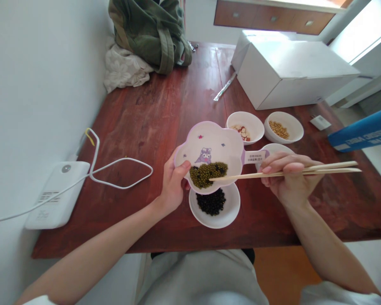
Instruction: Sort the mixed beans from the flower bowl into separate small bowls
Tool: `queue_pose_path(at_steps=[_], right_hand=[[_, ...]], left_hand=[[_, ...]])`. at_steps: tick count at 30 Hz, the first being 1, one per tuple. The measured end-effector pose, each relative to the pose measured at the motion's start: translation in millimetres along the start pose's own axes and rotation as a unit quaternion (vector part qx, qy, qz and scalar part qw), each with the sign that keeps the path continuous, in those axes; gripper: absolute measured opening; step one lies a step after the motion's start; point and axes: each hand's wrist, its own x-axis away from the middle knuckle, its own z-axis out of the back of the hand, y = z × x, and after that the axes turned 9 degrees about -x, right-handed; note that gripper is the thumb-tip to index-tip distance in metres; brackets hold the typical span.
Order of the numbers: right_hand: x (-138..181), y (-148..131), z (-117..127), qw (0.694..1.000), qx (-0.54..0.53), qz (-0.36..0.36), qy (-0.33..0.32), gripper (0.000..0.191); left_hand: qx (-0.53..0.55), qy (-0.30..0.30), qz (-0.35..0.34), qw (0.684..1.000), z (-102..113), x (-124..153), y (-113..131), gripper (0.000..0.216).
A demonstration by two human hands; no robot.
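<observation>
My left hand [174,180] grips the left rim of a flower-shaped plate [206,140] with a lilac edge and a cartoon print. The plate is tilted, and green mung beans [206,174] with a few black beans among them lie along its near side. In my right hand [287,176] is a pair of wooden chopsticks [330,169]; a tip reaches into the mung beans. My right fingers are also by the plate's labelled handle [254,157]; whether they touch it is unclear. Partly under the plate stands a white bowl [231,212] of black beans [211,203].
Behind are white bowls, one with chopped nuts [243,132], one with yellow beans [278,129]; another bowl [274,148] is partly hidden. A white box [292,72], a blue object [365,129], a green bag [152,36], a power bank [57,195] and its cable [127,186] surround them.
</observation>
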Motion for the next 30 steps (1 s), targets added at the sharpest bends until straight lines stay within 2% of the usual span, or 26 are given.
queue_pose_path(at_steps=[9, 19, 24, 30], right_hand=[[-0.9, -4.0, 0.1, 0.999, 0.003, -0.022, -0.029, 0.046], [-3.8, -4.4, -3.3, 0.998, -0.019, -0.047, -0.026, 0.052], [-1.4, -2.0, -4.7, 0.997, -0.057, -0.042, -0.031, 0.047], [4.3, 0.1, -4.1, 0.999, -0.026, -0.021, -0.017, 0.037]], left_hand=[[-0.003, -0.002, -0.006, 1.0, -2.0, -0.4, 3.8, 0.05], [-0.009, 0.001, 0.011, 1.0, -1.0, 0.7, 0.2, 0.056], [-0.017, 0.003, 0.011, 1.0, -0.8, 1.0, 4.1, 0.057], [-0.012, -0.001, 0.003, 1.0, -1.0, 0.9, 5.1, 0.057]])
